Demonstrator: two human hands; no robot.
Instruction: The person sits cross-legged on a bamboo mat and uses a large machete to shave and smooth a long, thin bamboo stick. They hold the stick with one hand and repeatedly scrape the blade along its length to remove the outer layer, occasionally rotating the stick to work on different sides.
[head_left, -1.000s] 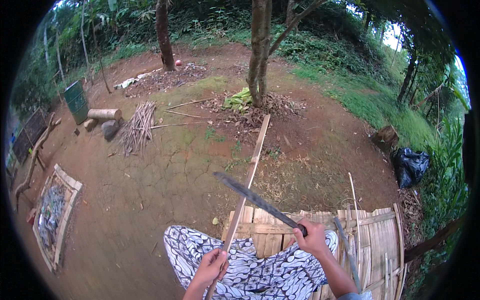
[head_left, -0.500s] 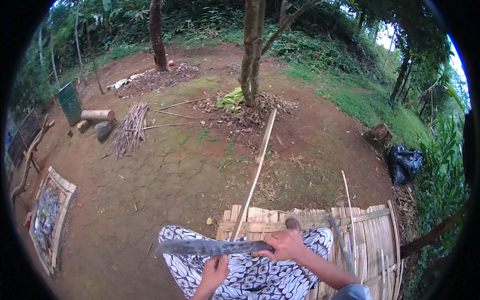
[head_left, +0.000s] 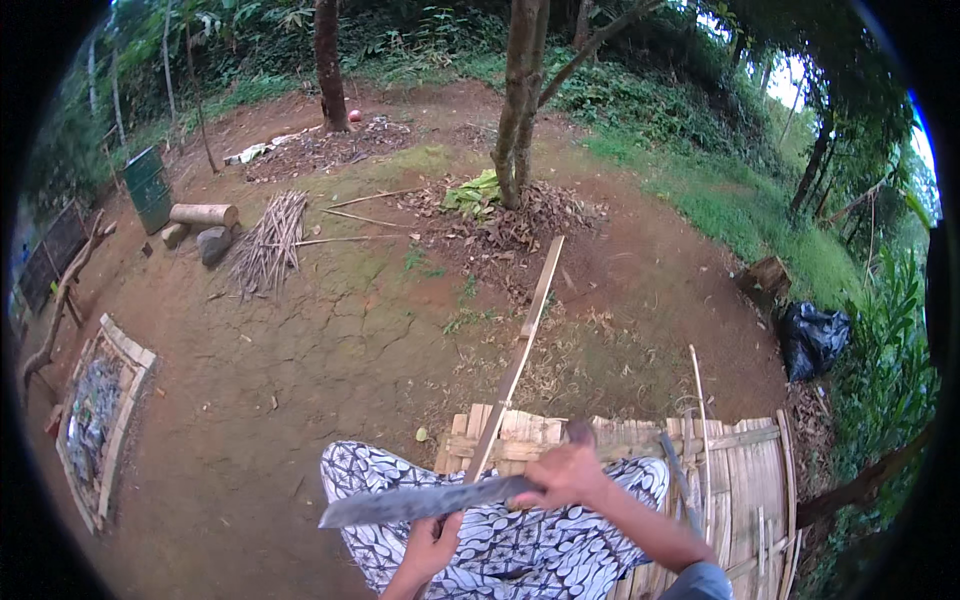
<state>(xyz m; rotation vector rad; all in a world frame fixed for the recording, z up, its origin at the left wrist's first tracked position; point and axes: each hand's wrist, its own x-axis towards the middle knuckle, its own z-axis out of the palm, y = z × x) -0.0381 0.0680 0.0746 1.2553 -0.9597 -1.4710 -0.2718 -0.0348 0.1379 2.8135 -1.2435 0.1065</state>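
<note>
My right hand (head_left: 566, 472) is wrapped round the handle of a machete (head_left: 420, 502), whose dark, worn blade reaches left across my lap, tip slightly low. Beneath the blade, my left hand (head_left: 430, 548) grips the near end of a long bamboo strip (head_left: 512, 380); the blade hides part of that grip. From there the strip runs away from me, over the edge of a bamboo slat platform (head_left: 740, 470), towards the leaf litter by a tree. Patterned black-and-white cloth (head_left: 520, 560) covers my legs under both hands.
A dark bar-like piece (head_left: 680, 482) and a thin bamboo stick (head_left: 701, 400) lie on the platform at right. Ahead stands a tree trunk (head_left: 515, 120). Further left are a stick pile (head_left: 272, 240), a log (head_left: 204, 215) and a green drum (head_left: 148, 190). A black bag (head_left: 815, 340) sits at right.
The machete blade has tilted, its tip now lower than its handle end. The strip shows more of its flat face. The whole view has shifted slightly.
</note>
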